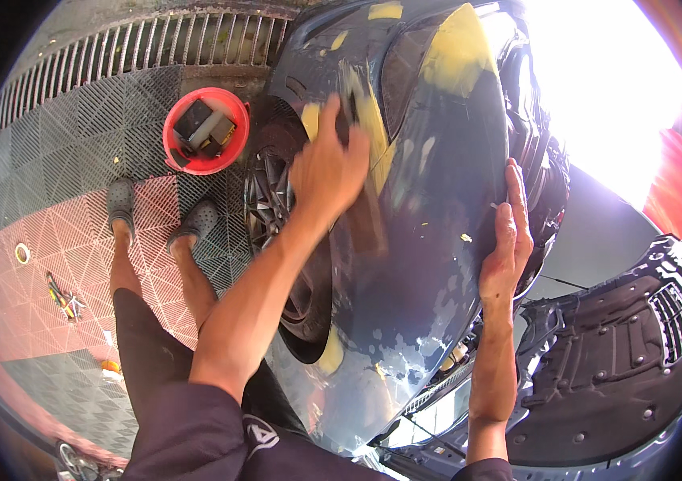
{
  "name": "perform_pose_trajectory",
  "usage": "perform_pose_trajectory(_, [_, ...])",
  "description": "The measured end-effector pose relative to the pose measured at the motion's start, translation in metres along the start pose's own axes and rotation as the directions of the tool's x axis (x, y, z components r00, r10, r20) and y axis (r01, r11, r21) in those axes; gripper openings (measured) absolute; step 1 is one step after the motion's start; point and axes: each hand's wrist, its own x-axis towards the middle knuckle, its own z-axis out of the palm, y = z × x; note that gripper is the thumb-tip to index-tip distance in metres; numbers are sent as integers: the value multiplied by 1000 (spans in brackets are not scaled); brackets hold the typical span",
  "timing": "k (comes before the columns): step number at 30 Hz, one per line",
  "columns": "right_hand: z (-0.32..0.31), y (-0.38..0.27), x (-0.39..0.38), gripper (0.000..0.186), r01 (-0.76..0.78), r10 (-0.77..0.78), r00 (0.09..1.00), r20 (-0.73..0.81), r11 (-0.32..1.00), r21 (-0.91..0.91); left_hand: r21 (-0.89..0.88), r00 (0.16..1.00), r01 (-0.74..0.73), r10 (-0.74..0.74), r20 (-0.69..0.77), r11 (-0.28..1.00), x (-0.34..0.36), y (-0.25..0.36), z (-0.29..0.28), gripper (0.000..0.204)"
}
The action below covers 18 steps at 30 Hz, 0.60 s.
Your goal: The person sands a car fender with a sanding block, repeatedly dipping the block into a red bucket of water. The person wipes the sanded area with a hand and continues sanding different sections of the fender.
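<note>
The dark blue car fender (429, 208) lies before me, with yellow filler patches (457, 56) and bare, scuffed spots on its paint. My left hand (329, 164) is on the panel above the wheel (269, 188), at a yellow-streaked strip. Its fingers are bent over a dark thing (347, 112), mostly hidden and smeared by motion, so its kind does not show. My right hand (507, 248) lies along the fender's inner edge beside the engine bay, its fingers stretched out and holding nothing I can see.
A red bucket (241, 144) with dark and grey blocks stands left of the wheel. My feet in grey clogs (121, 200) are on grid floor tiles. Hand tools (63, 297) and a tape roll (22, 253) lie farther left. A raised black-lined hood (605, 361) is at right.
</note>
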Motion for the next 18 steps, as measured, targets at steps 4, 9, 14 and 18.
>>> perform_pose_trajectory(4, [-3,5,1,61,20,-20,1000,7,999,40,-2,1000,-9,9,6,1000,-1,10,1,74])
perform_pose_trajectory(9, [2,-3,2,60,-9,9,1000,6,1000,30,43,998,-49,47,31,998,34,16,-7,75])
perform_pose_trajectory(14, [-2,0,0,62,-10,10,1000,13,1000,24,-10,998,-57,58,14,998,-7,6,3,75])
perform_pose_trajectory(18, [2,-9,4,61,-16,16,1000,16,1000,21,81,997,-80,82,-14,993,37,25,-5,76])
